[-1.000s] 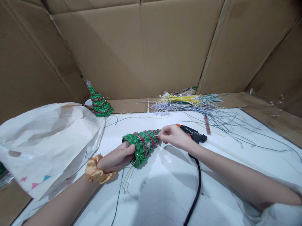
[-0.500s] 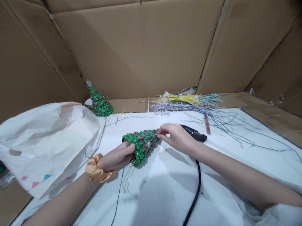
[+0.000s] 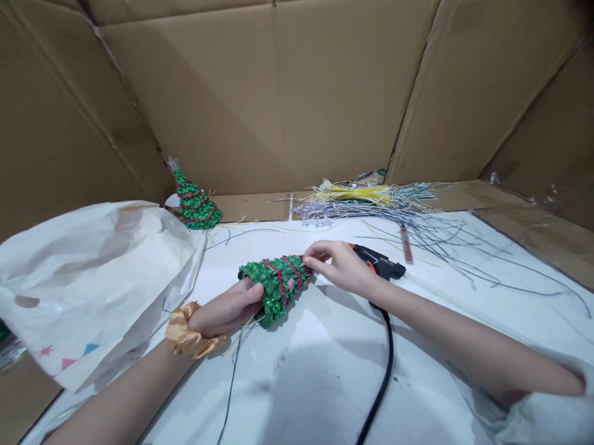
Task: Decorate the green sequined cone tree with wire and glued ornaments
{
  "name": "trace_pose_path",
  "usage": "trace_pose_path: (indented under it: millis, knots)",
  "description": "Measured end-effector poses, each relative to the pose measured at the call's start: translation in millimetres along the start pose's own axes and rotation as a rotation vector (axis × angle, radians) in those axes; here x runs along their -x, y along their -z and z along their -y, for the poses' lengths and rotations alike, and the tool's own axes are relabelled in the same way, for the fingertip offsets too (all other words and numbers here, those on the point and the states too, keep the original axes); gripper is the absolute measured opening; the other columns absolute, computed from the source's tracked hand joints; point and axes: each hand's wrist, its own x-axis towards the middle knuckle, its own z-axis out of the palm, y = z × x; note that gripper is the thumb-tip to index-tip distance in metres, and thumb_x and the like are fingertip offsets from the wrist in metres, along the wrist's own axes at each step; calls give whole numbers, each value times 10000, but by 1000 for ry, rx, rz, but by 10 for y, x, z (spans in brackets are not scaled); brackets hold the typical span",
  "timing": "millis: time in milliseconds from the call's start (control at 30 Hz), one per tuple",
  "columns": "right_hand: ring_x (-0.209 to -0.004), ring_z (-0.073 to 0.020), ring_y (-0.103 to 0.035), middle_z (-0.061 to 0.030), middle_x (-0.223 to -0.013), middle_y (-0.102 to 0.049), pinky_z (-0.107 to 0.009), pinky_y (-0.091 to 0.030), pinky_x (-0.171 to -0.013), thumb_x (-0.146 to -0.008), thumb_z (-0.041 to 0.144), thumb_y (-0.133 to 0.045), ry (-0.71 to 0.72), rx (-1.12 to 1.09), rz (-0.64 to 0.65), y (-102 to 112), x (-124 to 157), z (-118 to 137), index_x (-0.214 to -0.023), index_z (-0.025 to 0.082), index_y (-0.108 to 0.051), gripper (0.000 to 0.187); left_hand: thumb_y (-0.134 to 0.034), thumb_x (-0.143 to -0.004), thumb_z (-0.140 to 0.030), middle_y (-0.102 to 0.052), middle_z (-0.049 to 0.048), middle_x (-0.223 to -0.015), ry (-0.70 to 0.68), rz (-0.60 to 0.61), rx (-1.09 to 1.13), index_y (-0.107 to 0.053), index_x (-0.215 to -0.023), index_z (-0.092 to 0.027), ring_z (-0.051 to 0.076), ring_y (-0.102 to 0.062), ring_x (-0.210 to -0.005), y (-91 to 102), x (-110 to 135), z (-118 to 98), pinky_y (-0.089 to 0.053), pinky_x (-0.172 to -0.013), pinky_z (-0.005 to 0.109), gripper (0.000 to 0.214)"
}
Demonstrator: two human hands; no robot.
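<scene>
A small green Christmas tree (image 3: pixel 275 284) with red garland and a pink ornament lies tilted in front of me, its tip pointing right. My left hand (image 3: pixel 241 300) is closed on its wide base, the thumb outside and the fingers hidden inside. Thin green and yellow wires (image 3: pixel 230 389) trail from the base. At the narrow end, the fingers of my right hand (image 3: pixel 335 265) are pinched against the tree's upper part; whatever lies between them is too small to make out. Just behind that hand, a black and orange glue gun (image 3: pixel 381 263) lies on the table.
A finished-looking tree (image 3: pixel 196 199) with a star stands at the back left, beside a white plastic bag (image 3: pixel 97 277). Bundles of yellow wire (image 3: pixel 357 193) and dark wires lie at the back right, near a red stick (image 3: pixel 406 245). A black cord (image 3: pixel 383 389) crosses the white tabletop (image 3: pixel 305 399).
My right fingertips have moved slightly left and closer against the tree's tip. A pale bit seen at those fingertips no longer shows. More of the glue gun is visible.
</scene>
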Motion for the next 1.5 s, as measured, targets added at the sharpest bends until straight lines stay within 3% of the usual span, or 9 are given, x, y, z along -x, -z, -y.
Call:
trace_pose_path:
  millis: [100, 267, 400, 533, 767, 1033, 1233, 1500]
  knots:
    - [-669, -133, -597, -32, -709, -672, -240, -431, -637, -785, 204, -522, -63, -38, -17, -21, -17, -1, -725, 160, -631, 132, -560, -774, -541, -499, 142, -1307, -9, 3, -116, -392, -1349, -176, 298, -417, -1221, 4, 14, -3, -286, -1024, 428, 701]
    - [-614, -125, -584, -31, -664, -666, -229, -425, -591, -756, 197, -529, -110, -38, -69, -63, -6, 15, -671, 151, -628, 139, -462, -799, -591, -511, 103, -1298, -5, -41, -498, -391, -1355, -197, 298, -424, -1204, 16, 60, -55, -367, -965, 368, 685]
    - [-598, -122, -576, -34, -651, -658, -229, -438, -596, -763, 202, -526, -92, -61, -96, -108, 20, 6, -675, 143, -625, 145, -396, -813, -613, -556, 95, -1249, -28, -36, -721, -423, -1342, -184, 298, -400, -1229, -26, 63, -135, -322, -1019, 368, 682]
    - [-628, -132, -589, -38, -684, -663, -243, -454, -613, -775, 217, -530, -76, -93, -116, -154, 37, -34, -717, 143, -634, 139, -367, -819, -623, -547, 99, -1268, -42, 22, -773, -413, -1347, -167, 290, -365, -1264, -71, 51, -201, -284, -1056, 382, 699]
    - [-668, -137, -610, -33, -724, -673, -256, -482, -640, -786, 195, -553, -27, -185, -147, -183, 71, -59, -753, 154, -650, 111, -514, -783, -575, -530, 103, -1294, -48, -42, -516, -446, -1320, -173, 296, -350, -1285, -21, 41, -114, -248, -1078, 405, 674]
    - [-718, -126, -599, -29, -794, -645, -245, -492, -654, -809, 163, -563, 57, -157, -291, -267, 152, -29, -799, 172, -661, 98, -682, -719, -428, -548, 117, -1274, -25, -101, -68, -449, -1312, -187, 302, -458, -1205, -68, 5, -78, -332, -1018, 409, 681]
    - [-815, -137, -580, -56, -913, -566, -228, -494, -638, -801, 132, -563, 59, -185, -335, -301, 149, 4, -781, 168, -665, 110, -718, -681, -423, -555, 121, -1265, -17, -113, 42, -480, -1282, -171, 304, -458, -1207, -68, -6, -69, -321, -1027, 407, 694]
    - [-742, -118, -563, -12, -817, -580, -242, -459, -660, -819, 117, -539, 69, -147, -349, -334, 141, 16, -777, 182, -632, 121, -719, -674, -432, -597, 132, -1208, -6, -103, 106, -502, -1261, -153, 302, -504, -1160, -83, 0, -18, -344, -1001, 414, 685]
